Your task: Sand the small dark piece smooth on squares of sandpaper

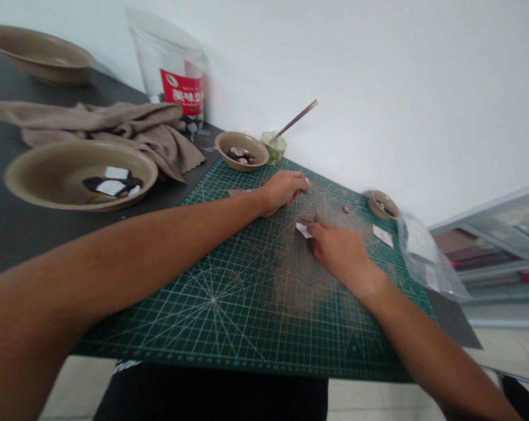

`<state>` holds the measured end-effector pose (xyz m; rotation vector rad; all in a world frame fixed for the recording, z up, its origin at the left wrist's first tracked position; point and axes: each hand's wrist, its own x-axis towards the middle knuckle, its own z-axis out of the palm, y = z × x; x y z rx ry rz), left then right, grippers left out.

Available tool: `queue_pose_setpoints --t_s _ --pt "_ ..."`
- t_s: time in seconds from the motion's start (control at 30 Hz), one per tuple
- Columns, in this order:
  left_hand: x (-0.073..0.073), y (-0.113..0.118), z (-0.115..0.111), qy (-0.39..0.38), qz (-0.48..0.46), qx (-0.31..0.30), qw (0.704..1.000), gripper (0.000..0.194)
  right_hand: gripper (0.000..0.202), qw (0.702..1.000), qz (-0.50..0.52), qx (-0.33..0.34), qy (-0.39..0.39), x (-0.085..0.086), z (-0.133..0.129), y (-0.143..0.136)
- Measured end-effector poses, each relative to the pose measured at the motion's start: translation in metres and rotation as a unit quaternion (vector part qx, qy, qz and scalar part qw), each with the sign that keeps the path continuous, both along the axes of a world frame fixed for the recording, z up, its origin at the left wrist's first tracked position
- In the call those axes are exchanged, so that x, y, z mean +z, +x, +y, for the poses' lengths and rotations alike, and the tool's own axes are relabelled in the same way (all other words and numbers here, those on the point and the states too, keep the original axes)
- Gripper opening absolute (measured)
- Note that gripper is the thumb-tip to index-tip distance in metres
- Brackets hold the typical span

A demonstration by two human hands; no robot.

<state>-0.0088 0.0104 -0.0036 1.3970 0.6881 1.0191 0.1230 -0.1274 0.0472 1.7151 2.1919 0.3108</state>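
My left hand (pixel 285 190) reaches over the far part of the green cutting mat (pixel 255 327). Its fingers are closed in a pinch, and a small pale bit shows at the tips, too small to name. My right hand (pixel 341 248) is nearer to me and to the right, with thumb and fingers closed on a small white piece of paper (pixel 303 230). Just beyond that paper lies a thin brown scrap (pixel 310 218). Brown dust covers the mat around both hands. A small brown piece (pixel 345 209) rests on the mat to the right.
A bowl of dark and pale pieces (pixel 242 140) and a cup with a brush-like stick (pixel 273 146) stand behind. Left are a larger bowl (pixel 23 169), a brown cloth (pixel 115 126) and a clear jar (pixel 176 70). Right are a small bowl (pixel 391 213), white card (pixel 383 235) and plastic bag (pixel 431 263).
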Motion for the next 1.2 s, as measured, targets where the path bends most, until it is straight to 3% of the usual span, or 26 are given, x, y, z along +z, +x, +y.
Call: queue_pose_setpoints --t_s 0.17,0.33,0.43,0.5,0.57,0.63,0.77,0.87,0.93,1.0,1.07,1.2 --pt "-0.001 0.000 0.001 0.003 -0.004 -0.002 1.000 0.018 0.034 1.000 -0.001 0.002 0.019 0.002 0.014 0.003" --pt "-0.003 -0.001 0.002 0.012 0.010 -0.003 1.000 0.020 0.039 0.996 0.074 0.031 0.044 0.003 -0.001 0.020" --pt "-0.004 -0.001 0.001 0.023 0.019 -0.008 1.000 0.021 0.044 0.975 0.182 0.117 0.054 -0.002 -0.019 0.035" --pt "-0.002 -0.002 -0.001 0.038 0.025 -0.010 0.999 0.021 0.048 0.948 0.243 0.206 0.008 -0.007 -0.028 0.044" --pt "-0.001 -0.004 -0.003 0.066 0.038 -0.011 0.997 0.021 0.053 0.922 0.260 0.281 -0.057 -0.013 -0.032 0.050" --pt "0.002 -0.005 -0.007 0.108 0.067 -0.014 0.992 0.022 0.057 0.917 0.240 0.306 -0.093 -0.018 -0.034 0.057" --pt "0.004 -0.006 -0.015 0.198 0.151 -0.034 0.968 0.023 0.067 0.935 0.202 0.287 -0.045 -0.025 -0.028 0.077" --pt "0.005 -0.006 -0.022 0.251 0.198 -0.046 0.946 0.020 0.063 0.944 0.209 0.248 0.055 -0.032 -0.014 0.098" --pt "0.006 -0.006 -0.026 0.299 0.229 -0.055 0.925 0.017 0.053 0.945 0.234 0.182 0.137 -0.037 0.001 0.111" --pt "0.009 -0.007 -0.029 0.362 0.261 -0.088 0.891 0.013 0.048 0.942 0.246 0.085 0.210 -0.043 0.019 0.122" --pt "0.013 -0.008 -0.033 0.417 0.299 -0.136 0.848 0.009 0.051 0.946 0.229 0.025 0.228 -0.048 0.035 0.130" --pt "0.023 -0.012 -0.045 0.479 0.375 -0.163 0.777 0.016 0.051 0.957 0.188 -0.021 0.222 -0.060 0.055 0.141"
